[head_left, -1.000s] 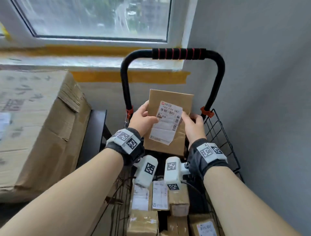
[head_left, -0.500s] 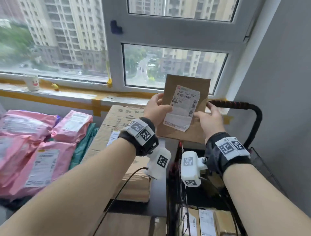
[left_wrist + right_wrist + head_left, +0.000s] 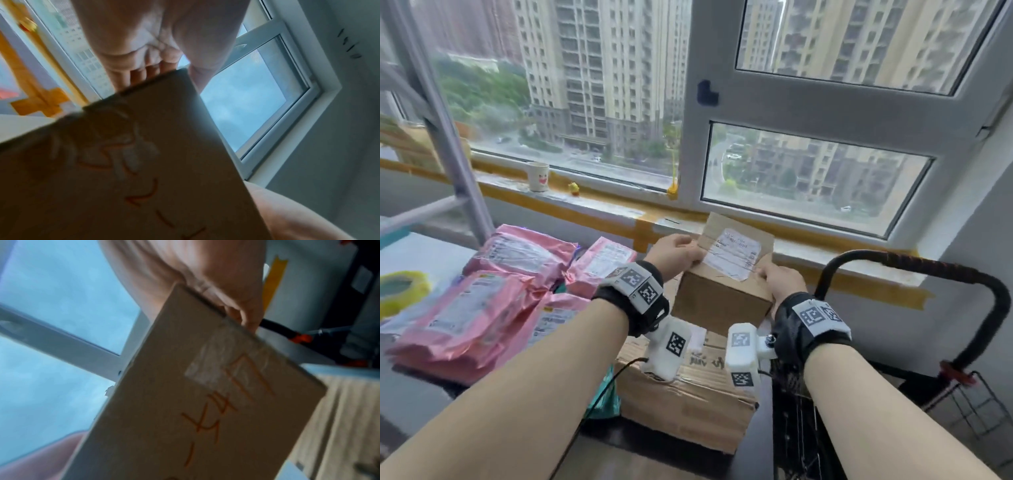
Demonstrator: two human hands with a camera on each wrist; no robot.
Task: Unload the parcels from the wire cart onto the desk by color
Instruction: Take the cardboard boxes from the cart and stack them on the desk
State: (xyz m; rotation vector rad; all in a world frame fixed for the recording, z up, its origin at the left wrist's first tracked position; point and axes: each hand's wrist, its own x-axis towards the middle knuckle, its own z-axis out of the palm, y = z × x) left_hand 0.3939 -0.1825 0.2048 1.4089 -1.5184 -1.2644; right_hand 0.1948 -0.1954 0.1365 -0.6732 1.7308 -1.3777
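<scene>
A small brown cardboard parcel (image 3: 722, 298) with a white shipping label on top is held between both hands over a large cardboard box (image 3: 688, 407) on the desk. My left hand (image 3: 676, 255) grips its left side, my right hand (image 3: 782, 282) its right side. The left wrist view shows the fingers under the parcel (image 3: 144, 162); in the right wrist view the parcel's (image 3: 205, 402) underside carries orange writing. The wire cart (image 3: 962, 407) with its black handle stands at the right; its contents are hidden.
Several pink mailer bags (image 3: 482, 301) are piled on the desk at the left, with a teal bag (image 3: 604, 397) beside the big box. A yellow-green tape roll (image 3: 400, 291) lies far left. A paper cup (image 3: 538, 176) stands on the window sill.
Both hands lifted the brown parcel out of the cart, swung it left, tipped it flat and lowered it over the large cardboard box. The view swung from the cart to the desk.
</scene>
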